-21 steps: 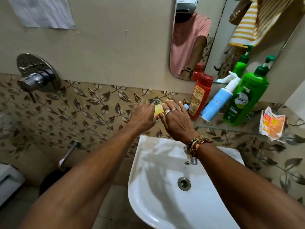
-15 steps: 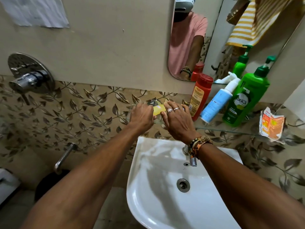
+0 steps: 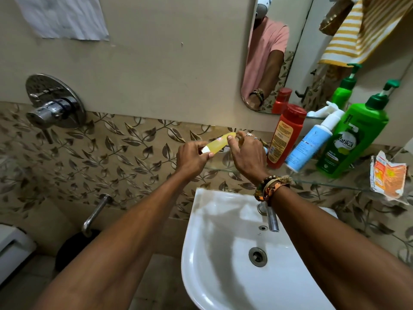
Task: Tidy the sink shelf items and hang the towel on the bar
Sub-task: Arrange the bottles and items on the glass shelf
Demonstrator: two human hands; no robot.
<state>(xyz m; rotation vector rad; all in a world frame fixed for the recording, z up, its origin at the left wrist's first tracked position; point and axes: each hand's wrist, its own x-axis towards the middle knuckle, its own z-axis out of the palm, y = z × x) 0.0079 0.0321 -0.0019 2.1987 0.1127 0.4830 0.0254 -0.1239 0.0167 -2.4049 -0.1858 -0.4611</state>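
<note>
A small yellow tube (image 3: 218, 143) hangs tilted above the left end of the glass shelf (image 3: 330, 184). My left hand (image 3: 192, 158) pinches its white cap end, and my right hand (image 3: 247, 153) pinches its upper end. On the shelf stand a red bottle (image 3: 285, 137), a leaning blue-and-white pump bottle (image 3: 309, 148) and a large green pump bottle (image 3: 355, 139). A torn orange packet (image 3: 387, 177) lies at the shelf's right end. A yellow-striped towel (image 3: 348, 34) hangs at the top right.
The white sink (image 3: 223, 253) with its steel tap (image 3: 271, 217) sits under my right forearm. A mirror (image 3: 290, 63) is on the wall above the shelf. A chrome shower valve (image 3: 53, 104) and spout (image 3: 95, 214) are on the left wall.
Both hands have lifted the yellow tube off the shelf and drawn it left and toward me, so its whole length now shows between them.
</note>
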